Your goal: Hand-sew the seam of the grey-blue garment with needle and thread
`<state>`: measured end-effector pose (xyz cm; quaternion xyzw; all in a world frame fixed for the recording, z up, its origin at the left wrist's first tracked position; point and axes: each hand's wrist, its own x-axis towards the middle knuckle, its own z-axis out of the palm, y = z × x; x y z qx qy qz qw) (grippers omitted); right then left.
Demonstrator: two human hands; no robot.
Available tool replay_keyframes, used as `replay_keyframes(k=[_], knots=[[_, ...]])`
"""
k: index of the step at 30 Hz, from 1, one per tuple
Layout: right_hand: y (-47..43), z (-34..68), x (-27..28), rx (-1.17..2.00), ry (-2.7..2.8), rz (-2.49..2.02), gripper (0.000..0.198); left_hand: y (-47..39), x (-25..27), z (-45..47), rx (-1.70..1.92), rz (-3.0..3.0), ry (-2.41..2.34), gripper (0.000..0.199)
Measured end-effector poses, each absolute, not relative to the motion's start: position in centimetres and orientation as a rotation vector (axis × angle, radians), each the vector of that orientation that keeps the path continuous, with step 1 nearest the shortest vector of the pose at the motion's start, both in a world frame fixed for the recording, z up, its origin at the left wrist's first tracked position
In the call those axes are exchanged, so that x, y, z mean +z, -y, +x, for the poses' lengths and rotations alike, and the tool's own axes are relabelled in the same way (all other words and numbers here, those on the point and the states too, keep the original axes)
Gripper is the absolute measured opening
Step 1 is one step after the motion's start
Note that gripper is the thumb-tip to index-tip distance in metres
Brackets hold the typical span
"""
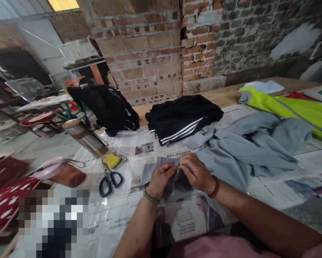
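Observation:
A grey cloth garment (228, 154) lies crumpled on the newspaper, and its near end is bunched up between my hands. My left hand (162, 177), with a green bracelet at the wrist, pinches the grey fabric between thumb and fingers. Close against it, my right hand (195, 170), with a red-brown beaded bracelet, has its fingers curled on the same piece of fabric. Whether something small, such as a needle, is between the fingertips cannot be made out. Scissors with blue handles (110, 182) rest left of my left hand, their tips by a yellow item (112, 160).
Newspaper (115, 222) covers the tabletop. A metal flask (84, 138) and a pink-lidded cup (62, 172) stand at left. Behind are a black bag (104, 107) and folded black clothing with white stripes (185, 114). A neon yellow garment (292, 111) lies far right. A brick wall (150, 53) rises behind.

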<state>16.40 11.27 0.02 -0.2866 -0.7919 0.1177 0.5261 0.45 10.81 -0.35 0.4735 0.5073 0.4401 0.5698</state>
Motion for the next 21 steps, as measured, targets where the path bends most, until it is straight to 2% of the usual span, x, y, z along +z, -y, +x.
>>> replay_keyframes(k=[3,5,10,13,17,21], knots=[[-11.3,16.7,1.2,0.362,1.821,-0.682,0.012,-10.8,-0.4,0.3,1.021,1.162,-1.250,0.016],[-11.5,16.8,2.0,0.555,1.741,-0.704,0.009,-10.7,-0.4,0.3,1.016,1.173,-1.250,0.018],[-12.7,17.1,3.2,1.572,1.194,-0.623,0.014,-10.6,-0.1,0.2,0.997,1.114,-1.189,0.020],[-13.7,17.6,3.4,1.893,0.933,-0.570,0.015,-10.7,-0.1,0.1,1.005,1.068,-1.184,0.021],[-14.9,18.3,3.3,1.874,0.912,-0.595,0.014,-10.7,-0.2,0.0,1.012,1.034,-1.165,0.020],[-16.3,18.6,3.2,1.489,1.146,-0.647,0.012,-10.6,0.0,0.0,1.011,1.038,-1.173,0.018]])
